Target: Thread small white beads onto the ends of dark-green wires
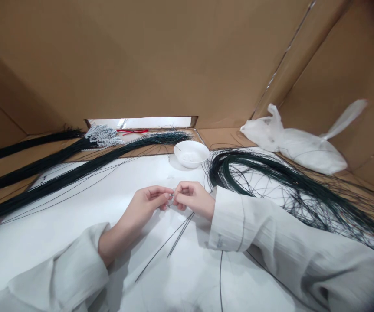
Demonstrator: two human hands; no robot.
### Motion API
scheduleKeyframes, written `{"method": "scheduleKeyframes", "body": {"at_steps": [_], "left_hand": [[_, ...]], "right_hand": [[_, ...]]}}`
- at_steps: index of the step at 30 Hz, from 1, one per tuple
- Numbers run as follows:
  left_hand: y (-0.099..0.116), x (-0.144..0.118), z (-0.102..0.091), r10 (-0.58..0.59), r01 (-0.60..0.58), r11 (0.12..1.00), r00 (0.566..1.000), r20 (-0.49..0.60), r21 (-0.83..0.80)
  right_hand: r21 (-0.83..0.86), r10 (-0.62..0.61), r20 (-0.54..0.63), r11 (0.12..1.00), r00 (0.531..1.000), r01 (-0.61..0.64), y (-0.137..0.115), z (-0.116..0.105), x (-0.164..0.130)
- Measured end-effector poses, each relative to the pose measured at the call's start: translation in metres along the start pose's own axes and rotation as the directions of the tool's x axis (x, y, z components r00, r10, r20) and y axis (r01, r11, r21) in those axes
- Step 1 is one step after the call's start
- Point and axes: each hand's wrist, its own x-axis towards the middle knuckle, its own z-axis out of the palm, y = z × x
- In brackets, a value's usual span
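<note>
Left hand (148, 200) & right hand (191, 197) both pinch tip of thin dark wires (177, 236) over white table (76, 216) (light, springy, prob. kinks; grip nr end).

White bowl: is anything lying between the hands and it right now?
Nothing visible does. The left hand and right hand pinch thin dark wires together over the white table; only bare white surface lies between them and the white bowl. The coiled wire bundle lies off to the right.
</note>
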Motion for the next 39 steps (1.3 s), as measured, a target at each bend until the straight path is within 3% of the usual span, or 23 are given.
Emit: {"method": "scheduleKeyframes", "body": {"at_steps": [39], "left_hand": [[-0.0020, 0.0002, 0.0000, 0.006, -0.006, 1.000, 1.000, -0.009, 0.030]], "right_hand": [[-0.033, 0.027, -0.008, 0.999, 1.000, -0.027, -0.0004, 0.0006, -0.0008]]}}
